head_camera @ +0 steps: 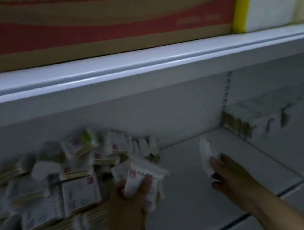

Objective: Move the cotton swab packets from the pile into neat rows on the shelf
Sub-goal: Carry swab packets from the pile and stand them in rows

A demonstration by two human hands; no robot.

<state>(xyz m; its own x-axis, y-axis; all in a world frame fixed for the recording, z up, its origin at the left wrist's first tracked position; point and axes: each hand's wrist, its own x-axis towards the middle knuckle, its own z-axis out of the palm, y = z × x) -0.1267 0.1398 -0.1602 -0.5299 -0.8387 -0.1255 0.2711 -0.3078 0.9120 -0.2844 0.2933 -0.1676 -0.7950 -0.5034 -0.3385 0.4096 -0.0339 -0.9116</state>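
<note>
Head: flat, glossy rectangular packets [80, 195]

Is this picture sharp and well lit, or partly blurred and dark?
Head view: dim below the white metal upper shelf; motion blur smears the pile of white cotton swab packets and those in the left hand and right hand; print on the red-and-tan cardboard box is unreadable.

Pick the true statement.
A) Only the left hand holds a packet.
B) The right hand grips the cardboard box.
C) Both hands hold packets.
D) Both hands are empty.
C: the left hand grips cotton swab packets beside the pile, and the right hand pinches a white packet above the shelf.
</note>
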